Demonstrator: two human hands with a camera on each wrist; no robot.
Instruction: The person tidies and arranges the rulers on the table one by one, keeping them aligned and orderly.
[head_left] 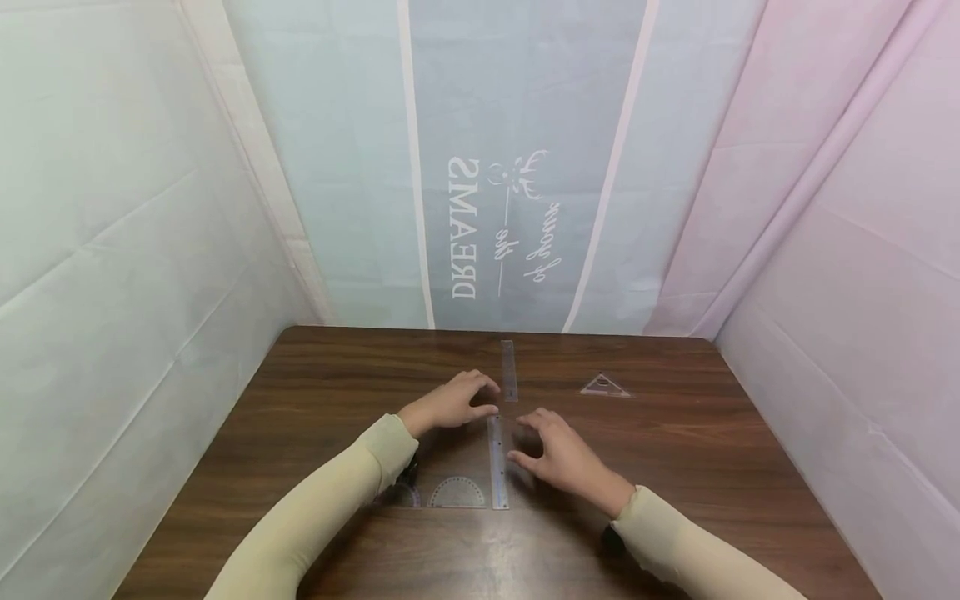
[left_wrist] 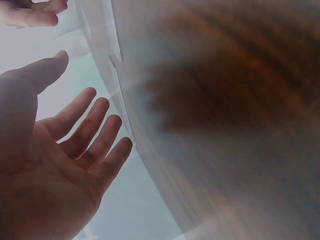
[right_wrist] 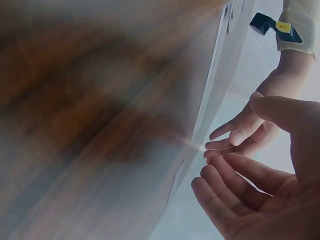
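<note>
A clear straight ruler (head_left: 498,475) lies lengthwise on the wooden table between the two hands. My left hand (head_left: 450,402) hovers by its far end, thumb tip right near that end, fingers loosely bent. In the left wrist view the palm of the left hand (left_wrist: 70,165) shows with nothing in it. To the ruler's right is my right hand (head_left: 566,457), thumb and fingers apart and pointing toward it. The right wrist view shows the right hand (right_wrist: 255,192) relaxed and holding nothing. Left of the ruler lies a clear protractor (head_left: 458,493).
A second rounded clear piece (head_left: 408,497) is partly hidden by the left sleeve. Beyond the hands lies another clear ruler (head_left: 509,371), with a clear set square (head_left: 604,387) at the far right. Fabric walls enclose the table (head_left: 712,467) at the back and sides.
</note>
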